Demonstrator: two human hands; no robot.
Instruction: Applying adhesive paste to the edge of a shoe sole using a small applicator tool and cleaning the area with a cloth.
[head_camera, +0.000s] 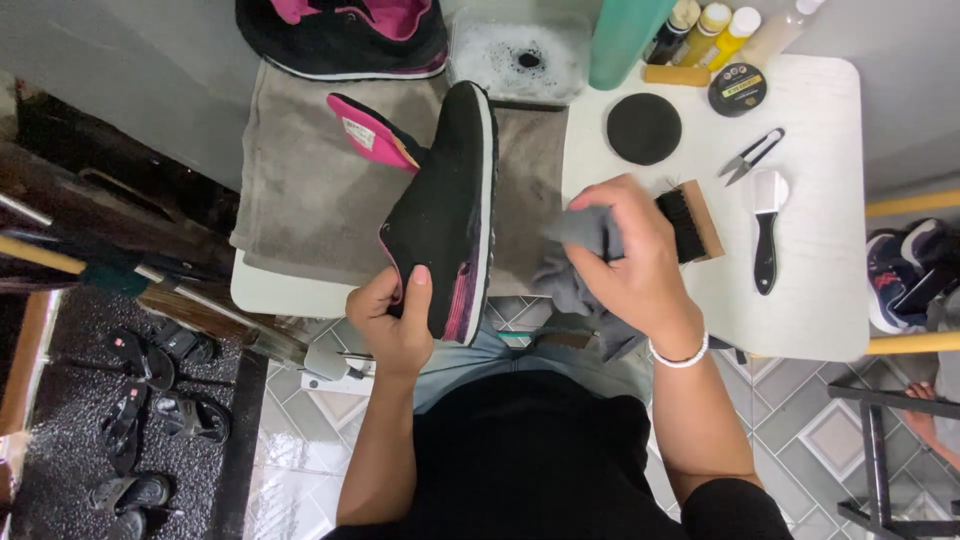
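1. Left hand (392, 318), low centre frame, is gripping the heel of a black shoe (447, 205) tipped on its side.
2. Right hand (628, 255) is clutching a grey cloth (580, 250) just beside the sole, so I'd call this the wipe-down stage.
3. Further right on the white table (820, 290) lies a wooden brush (692, 222), untouched.
4. Next move probably needs the cloth pressed flat along the sole edge.

The black shoe (445, 200) with a white sole edge and pink streaks near its heel is gripped at the heel end by the left hand (392, 318), turned on its side with the toe pointing away over a grey towel (300, 190). Its pink insole (370, 132) sticks out from the opening. The grey cloth (585, 235) is bunched in the right hand (630, 250), just beside the shoe's sole
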